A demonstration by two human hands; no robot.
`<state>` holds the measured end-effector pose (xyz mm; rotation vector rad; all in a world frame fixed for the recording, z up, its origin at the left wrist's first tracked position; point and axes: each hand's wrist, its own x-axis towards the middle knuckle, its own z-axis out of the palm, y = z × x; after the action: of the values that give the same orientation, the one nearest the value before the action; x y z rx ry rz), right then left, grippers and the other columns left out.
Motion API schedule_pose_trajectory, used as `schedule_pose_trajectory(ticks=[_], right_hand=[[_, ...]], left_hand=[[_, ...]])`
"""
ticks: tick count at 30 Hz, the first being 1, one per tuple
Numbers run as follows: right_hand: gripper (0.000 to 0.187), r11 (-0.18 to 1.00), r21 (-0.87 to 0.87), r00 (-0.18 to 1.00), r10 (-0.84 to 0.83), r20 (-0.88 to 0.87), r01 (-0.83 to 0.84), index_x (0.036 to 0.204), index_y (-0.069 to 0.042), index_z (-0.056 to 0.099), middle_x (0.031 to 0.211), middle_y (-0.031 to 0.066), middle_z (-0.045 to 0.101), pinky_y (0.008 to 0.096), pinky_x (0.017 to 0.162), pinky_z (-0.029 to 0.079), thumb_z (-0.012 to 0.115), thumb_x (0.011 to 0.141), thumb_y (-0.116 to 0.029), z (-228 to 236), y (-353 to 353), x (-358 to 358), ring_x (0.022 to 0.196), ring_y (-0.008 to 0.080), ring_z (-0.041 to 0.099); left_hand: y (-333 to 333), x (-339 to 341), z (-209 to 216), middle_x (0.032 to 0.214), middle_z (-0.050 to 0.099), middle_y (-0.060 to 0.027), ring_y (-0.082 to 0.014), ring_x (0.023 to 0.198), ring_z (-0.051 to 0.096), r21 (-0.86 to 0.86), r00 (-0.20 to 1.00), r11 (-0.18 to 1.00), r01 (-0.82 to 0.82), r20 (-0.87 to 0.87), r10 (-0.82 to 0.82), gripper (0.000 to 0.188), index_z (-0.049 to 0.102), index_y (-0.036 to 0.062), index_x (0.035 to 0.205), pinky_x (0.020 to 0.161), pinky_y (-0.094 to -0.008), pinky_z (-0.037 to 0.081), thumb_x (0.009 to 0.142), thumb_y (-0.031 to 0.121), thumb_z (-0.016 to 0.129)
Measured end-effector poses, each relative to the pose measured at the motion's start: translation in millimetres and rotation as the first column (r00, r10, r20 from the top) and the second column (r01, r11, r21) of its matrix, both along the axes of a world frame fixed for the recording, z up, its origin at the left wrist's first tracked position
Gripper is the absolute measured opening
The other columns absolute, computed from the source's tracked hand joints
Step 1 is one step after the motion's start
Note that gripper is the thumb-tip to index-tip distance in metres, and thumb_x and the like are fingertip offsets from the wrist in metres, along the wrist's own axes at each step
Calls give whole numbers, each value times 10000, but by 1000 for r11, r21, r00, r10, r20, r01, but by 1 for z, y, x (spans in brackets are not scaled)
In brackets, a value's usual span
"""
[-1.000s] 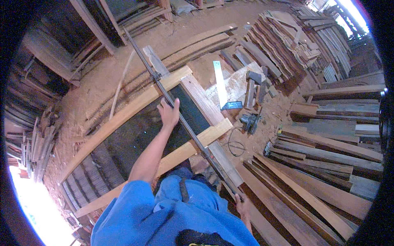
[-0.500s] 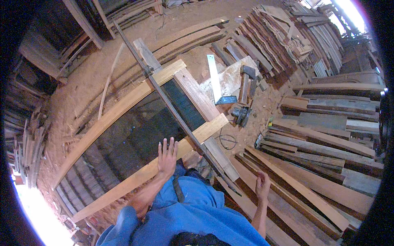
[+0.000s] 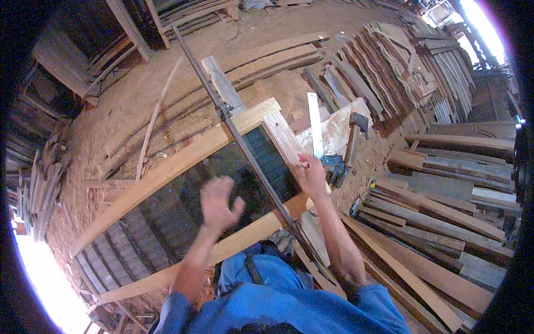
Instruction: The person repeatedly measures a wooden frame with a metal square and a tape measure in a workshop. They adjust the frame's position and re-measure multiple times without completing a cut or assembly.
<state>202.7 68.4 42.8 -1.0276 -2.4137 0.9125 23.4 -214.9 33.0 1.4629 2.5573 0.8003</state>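
A long wooden frame (image 3: 167,173) lies in front of me, with a dark slatted surface (image 3: 183,206) showing inside it. Across its right part runs a long metal bar clamp (image 3: 253,161), its sliding jaw near the far rail. My left hand (image 3: 219,203), smeared by motion, hovers over the dark area near the close rail, thumb apart from the fingers. My right hand (image 3: 313,175) is at the frame's right end piece (image 3: 282,136), fingers curled; what they hold, if anything, is hidden. Just beyond it lies a try square (image 3: 315,125) with a pale blade.
A hammer (image 3: 356,131) rests beside the square on a pale stained board (image 3: 339,133). Stacked planks (image 3: 445,206) fill the right side. Rough-edged boards (image 3: 378,72) are piled at the far right. Long timbers (image 3: 272,64) lie on the dusty ground (image 3: 128,122) beyond the frame.
My right hand has moved forward and left from beside the planks to the frame's right end. The left hand has risen off the near rail over the dark surface.
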Motion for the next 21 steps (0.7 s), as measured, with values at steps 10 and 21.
schedule_pose_trajectory(ticks=[10, 21], right_hand=[[613, 992, 100, 985, 61, 163, -78, 1483, -106, 488, 1260, 228, 584, 496, 884, 553, 751, 939, -211, -36, 46, -137, 1083, 391, 666], [776, 998, 57, 905, 9, 425, -37, 1601, -133, 409, 1215, 278, 555, 526, 870, 547, 768, 949, -353, -26, 40, -164, 1085, 460, 623]], left_hand=[[30, -217, -42, 1075, 737, -310, -483, 1020, 717, -558, 962, 802, -213, 25, 273, 815, 777, -13, 1072, 917, -582, 559, 1045, 697, 377], [37, -206, -27, 951, 746, -309, -481, 937, 739, -561, 909, 757, -335, 17, 416, 864, 802, -15, 935, 877, -576, 564, 1039, 719, 360]])
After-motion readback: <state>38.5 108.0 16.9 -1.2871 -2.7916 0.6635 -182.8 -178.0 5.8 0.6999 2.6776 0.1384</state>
